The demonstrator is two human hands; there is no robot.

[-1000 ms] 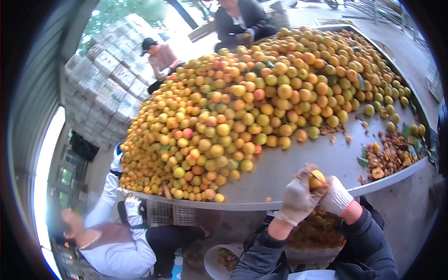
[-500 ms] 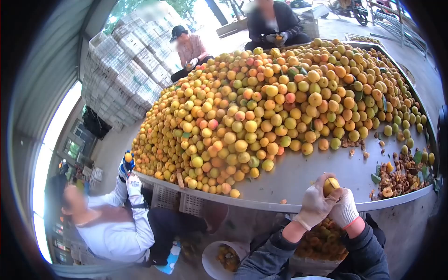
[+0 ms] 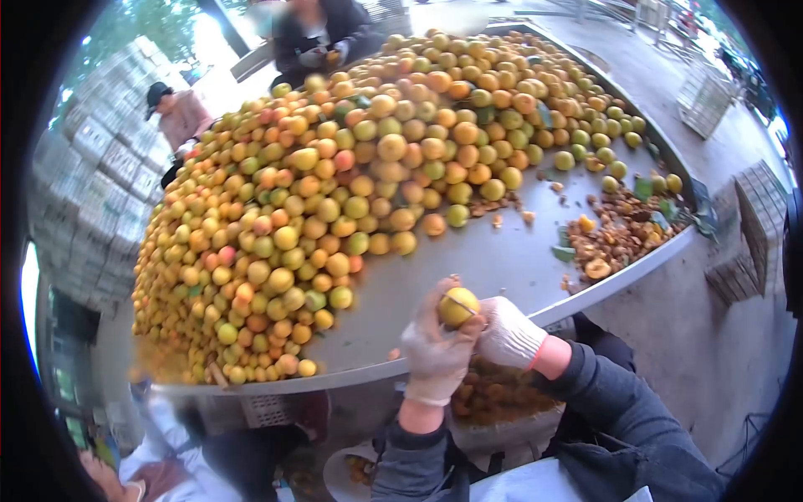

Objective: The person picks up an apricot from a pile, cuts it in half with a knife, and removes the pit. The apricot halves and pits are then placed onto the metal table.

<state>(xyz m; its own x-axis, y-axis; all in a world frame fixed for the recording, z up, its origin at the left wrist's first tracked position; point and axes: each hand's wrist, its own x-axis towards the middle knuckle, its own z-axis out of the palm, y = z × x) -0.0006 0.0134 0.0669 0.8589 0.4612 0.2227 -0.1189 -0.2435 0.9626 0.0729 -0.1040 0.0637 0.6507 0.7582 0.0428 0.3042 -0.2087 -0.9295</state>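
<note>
My left hand point(image 3: 435, 356), in a soiled white knit glove, grips a yellow apricot point(image 3: 459, 307) with a dark line running across its skin. Close against the fruit's lower right, my right hand point(image 3: 508, 333) has its gloved fingers curled in. Whatever those fingers hold is hidden. Both hands are over the near edge of a metal table point(image 3: 485, 259). A large heap of apricots point(image 3: 335, 201) covers much of the tabletop beyond them. Below my hands, a container of orange fruit pieces point(image 3: 502, 393) is partly covered by my arms.
Pits and scraps point(image 3: 619, 238) lie at the table's right corner. A white bucket point(image 3: 339, 481) stands on the floor at lower left. Co-workers sit at the far side point(image 3: 322, 42) and left. Stacked crates point(image 3: 100, 159) rise at left; another crate point(image 3: 761, 217) is at right.
The view has swung right, so the table and heap appear further left. The apricot is still in my left hand, turned to show a dark line, with my right hand close beside it.
</note>
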